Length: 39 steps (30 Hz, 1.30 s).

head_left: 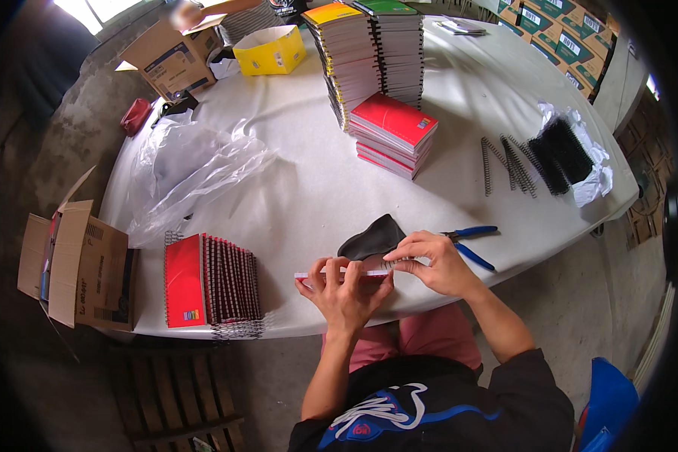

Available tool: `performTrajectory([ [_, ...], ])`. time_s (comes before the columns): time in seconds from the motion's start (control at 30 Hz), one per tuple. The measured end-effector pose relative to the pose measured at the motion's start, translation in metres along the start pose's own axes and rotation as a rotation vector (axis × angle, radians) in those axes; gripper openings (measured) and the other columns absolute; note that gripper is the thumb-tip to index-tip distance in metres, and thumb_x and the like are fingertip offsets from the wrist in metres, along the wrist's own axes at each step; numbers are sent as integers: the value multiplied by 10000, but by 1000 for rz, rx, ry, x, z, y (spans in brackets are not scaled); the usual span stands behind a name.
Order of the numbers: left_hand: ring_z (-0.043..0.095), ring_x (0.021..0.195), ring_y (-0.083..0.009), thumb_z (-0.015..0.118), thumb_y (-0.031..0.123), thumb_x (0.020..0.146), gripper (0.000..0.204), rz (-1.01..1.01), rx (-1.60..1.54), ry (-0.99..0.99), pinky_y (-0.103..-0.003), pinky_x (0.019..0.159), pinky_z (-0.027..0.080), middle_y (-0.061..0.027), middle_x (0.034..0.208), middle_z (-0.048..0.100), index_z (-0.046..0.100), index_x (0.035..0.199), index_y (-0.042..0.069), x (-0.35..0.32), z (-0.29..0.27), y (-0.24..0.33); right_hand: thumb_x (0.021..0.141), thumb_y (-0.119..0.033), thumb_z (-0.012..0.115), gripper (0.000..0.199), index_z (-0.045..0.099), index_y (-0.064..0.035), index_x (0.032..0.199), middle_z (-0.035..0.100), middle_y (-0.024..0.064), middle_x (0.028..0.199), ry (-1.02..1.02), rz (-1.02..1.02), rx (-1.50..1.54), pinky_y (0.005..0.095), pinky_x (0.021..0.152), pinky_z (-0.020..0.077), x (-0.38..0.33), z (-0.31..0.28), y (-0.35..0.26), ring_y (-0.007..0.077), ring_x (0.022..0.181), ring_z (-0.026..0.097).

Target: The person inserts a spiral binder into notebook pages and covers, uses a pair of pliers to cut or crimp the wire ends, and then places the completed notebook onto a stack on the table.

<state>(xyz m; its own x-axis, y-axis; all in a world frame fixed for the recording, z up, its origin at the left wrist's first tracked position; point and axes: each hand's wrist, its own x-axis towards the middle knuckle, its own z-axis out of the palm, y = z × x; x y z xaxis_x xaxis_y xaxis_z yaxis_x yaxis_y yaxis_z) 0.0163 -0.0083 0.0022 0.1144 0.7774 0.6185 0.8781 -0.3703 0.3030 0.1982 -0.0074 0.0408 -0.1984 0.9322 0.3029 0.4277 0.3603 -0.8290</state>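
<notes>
My left hand [340, 295] grips a thin red-covered notebook [302, 276] near the table's front edge, its page edge turned up toward me. At the notebook's right end, my right hand [437, 265] pinches a wire spiral coil [389, 264]; how far the coil runs into the holes is hidden by fingers. Just beyond the hands lies a piece of black material [371, 236]. Pliers with blue handles [476, 230] rest to the right of my right hand, handles spread. To the left stands a row of red spiral-bound notebooks [184, 280].
Loose coils [511, 166] lie at right beside a paper-wrapped bundle of black coils [561, 154]. Red notebooks [393, 124] stack before tall notebook piles [346, 56]. Plastic sheeting [192, 169], an open carton [102, 264] and a yellow box [270, 53] are leftward. Another person's arm [222, 7] shows behind.
</notes>
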Motion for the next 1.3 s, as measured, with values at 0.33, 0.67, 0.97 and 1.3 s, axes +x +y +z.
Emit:
performTrajectory([
  [0.33,467,1002,-248,783,463,565,392,-14,2,-32,-498,885,261,-17,876,525,614,756,166,3,-3,2,709,-8,737,218,710,-63,918,634,54,892,-113,80,290,271,772,466,2,-7,10,163,854,607],
  [0.67,466,992,-240,756,495,604,388,-20,10,-68,-566,887,258,-11,874,507,598,757,175,0,-3,0,738,-14,723,210,709,-54,944,649,58,895,-196,131,403,271,767,466,3,-8,18,134,846,599],
  [0.97,476,919,-222,749,564,591,467,33,18,-49,-466,832,294,2,831,508,590,791,174,5,-8,-2,877,-154,609,184,647,-50,1023,668,112,837,-235,159,120,330,662,485,9,-9,-22,206,702,613],
  [1.3,458,987,-284,772,532,581,492,46,-71,-40,-437,855,327,-70,963,509,585,765,116,4,-13,-11,874,-328,567,381,555,-130,1199,562,96,1092,-452,-53,-235,384,825,449,38,-19,5,272,979,556],
])
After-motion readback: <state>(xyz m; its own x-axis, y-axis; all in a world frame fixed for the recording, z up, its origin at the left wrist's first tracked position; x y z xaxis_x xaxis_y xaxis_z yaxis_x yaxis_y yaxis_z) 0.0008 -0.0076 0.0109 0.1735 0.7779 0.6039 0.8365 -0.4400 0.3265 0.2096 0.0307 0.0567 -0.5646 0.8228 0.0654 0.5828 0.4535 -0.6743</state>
